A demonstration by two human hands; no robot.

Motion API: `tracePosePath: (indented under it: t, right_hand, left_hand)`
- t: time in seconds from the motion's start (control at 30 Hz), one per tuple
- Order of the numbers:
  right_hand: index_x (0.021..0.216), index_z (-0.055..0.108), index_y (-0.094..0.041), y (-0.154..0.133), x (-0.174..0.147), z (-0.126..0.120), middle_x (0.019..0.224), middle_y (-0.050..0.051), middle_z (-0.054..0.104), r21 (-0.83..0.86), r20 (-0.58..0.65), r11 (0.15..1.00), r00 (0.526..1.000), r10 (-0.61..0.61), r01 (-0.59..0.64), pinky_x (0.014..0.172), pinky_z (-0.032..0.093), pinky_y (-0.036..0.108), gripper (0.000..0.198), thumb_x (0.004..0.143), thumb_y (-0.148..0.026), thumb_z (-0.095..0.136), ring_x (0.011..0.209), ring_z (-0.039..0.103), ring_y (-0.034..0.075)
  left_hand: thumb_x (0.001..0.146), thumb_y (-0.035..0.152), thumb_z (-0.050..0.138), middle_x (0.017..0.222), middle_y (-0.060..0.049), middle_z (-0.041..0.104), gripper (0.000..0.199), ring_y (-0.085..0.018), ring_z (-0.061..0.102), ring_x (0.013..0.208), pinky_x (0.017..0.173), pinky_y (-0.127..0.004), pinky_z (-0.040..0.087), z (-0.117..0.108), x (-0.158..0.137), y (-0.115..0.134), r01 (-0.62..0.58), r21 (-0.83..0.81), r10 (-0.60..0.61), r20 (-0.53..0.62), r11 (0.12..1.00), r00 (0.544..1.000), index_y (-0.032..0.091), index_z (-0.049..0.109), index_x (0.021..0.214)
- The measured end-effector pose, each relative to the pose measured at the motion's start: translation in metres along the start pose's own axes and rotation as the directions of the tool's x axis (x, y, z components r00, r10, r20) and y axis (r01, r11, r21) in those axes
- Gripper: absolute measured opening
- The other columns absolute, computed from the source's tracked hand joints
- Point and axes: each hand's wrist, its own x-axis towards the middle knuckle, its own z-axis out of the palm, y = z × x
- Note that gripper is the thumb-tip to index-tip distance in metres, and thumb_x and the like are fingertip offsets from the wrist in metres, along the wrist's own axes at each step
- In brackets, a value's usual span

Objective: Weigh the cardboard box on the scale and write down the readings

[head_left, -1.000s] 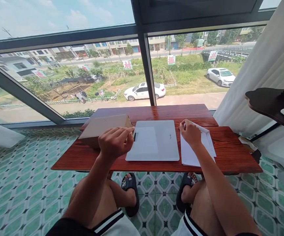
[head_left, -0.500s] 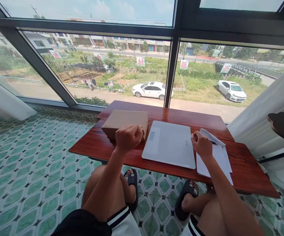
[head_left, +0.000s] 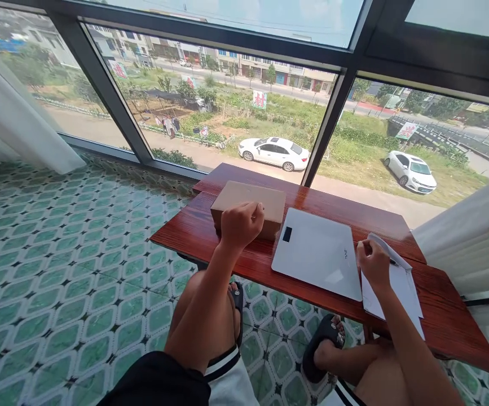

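My left hand (head_left: 241, 224) rests with curled fingers on the near edge of a brown cardboard box (head_left: 248, 198) at the left of the red wooden table (head_left: 227, 256). A flat white scale (head_left: 318, 252) with a small dark display lies in the middle. My right hand (head_left: 373, 264) is closed on a pen, its tip over white paper sheets (head_left: 396, 285) at the right of the scale.
Green patterned floor tiles (head_left: 79, 254) spread to the left. A large window with dark frames (head_left: 331, 121) stands behind the table. White curtains (head_left: 470, 237) hang at the right and far left. My legs and black sandals (head_left: 318, 347) are under the table.
The view has swung left and down. My left hand moved from the scale's left edge onto the cardboard box. The right hand stays on the papers with the pen.
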Motion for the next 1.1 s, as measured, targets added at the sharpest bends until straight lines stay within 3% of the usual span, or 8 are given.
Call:
tracePosePath:
  t: [0.17,0.4,0.67,0.87,1.1]
  right_hand:
    - [0.08,0.055,-0.019,-0.034,0.006,0.014,0.075,0.005,0.06,0.064,0.076,0.998,0.997,-0.009,0.004,0.073,0.043,0.033,0.025,0.087,-0.041,0.045,0.07,0.055,0.019]
    - [0.084,0.057,-0.018,-0.108,0.024,0.037,0.085,0.007,0.063,0.252,0.083,0.967,0.995,-0.056,0.033,0.075,0.047,0.033,0.028,0.089,-0.044,0.047,0.079,0.058,0.019]
    - [0.116,0.057,-0.016,-0.174,0.027,0.068,0.119,0.014,0.063,0.501,0.164,0.865,0.984,-0.067,-0.025,0.083,0.053,0.038,0.036,0.091,-0.041,0.048,0.102,0.063,0.022]
    - [0.14,0.045,-0.015,-0.202,0.023,0.088,0.138,0.018,0.054,0.596,0.276,0.785,0.961,-0.001,-0.17,0.102,0.048,0.045,0.06,0.09,-0.048,0.049,0.124,0.056,0.027]
    - [0.158,0.021,-0.009,-0.217,0.012,0.102,0.16,0.017,0.027,0.536,0.433,0.802,0.902,0.006,-0.263,0.118,0.033,0.045,0.098,0.085,-0.067,0.052,0.146,0.034,0.029]
  left_hand:
    - [0.098,0.03,0.038,0.084,-0.006,0.075,0.036,-0.019,0.068,0.081,0.071,-0.03,0.045,-0.013,0.006,-0.009,0.06,-0.101,-0.066,-0.062,0.993,0.996,0.02,0.07,0.087]
    - [0.098,0.031,0.039,0.093,-0.005,0.075,0.032,-0.019,0.069,0.09,0.084,-0.031,0.049,-0.023,0.012,-0.024,0.116,-0.211,-0.154,-0.174,0.97,0.973,0.02,0.069,0.1]
    - [0.093,0.027,0.042,0.114,-0.008,0.073,0.036,-0.019,0.067,0.107,0.098,-0.033,0.05,-0.025,0.015,-0.044,0.217,-0.286,-0.291,-0.25,0.933,0.924,0.017,0.059,0.123]
    - [0.088,0.032,0.046,0.13,-0.011,0.066,0.049,-0.026,0.061,0.121,0.104,-0.04,0.047,-0.02,0.014,-0.059,0.419,-0.172,-0.446,-0.172,0.891,0.878,0.018,0.05,0.135]
    - [0.088,0.044,0.047,0.148,-0.016,0.05,0.067,-0.032,0.046,0.138,0.113,-0.049,0.04,-0.011,0.011,-0.071,0.524,-0.057,-0.523,0.033,0.85,0.852,0.018,0.036,0.149]
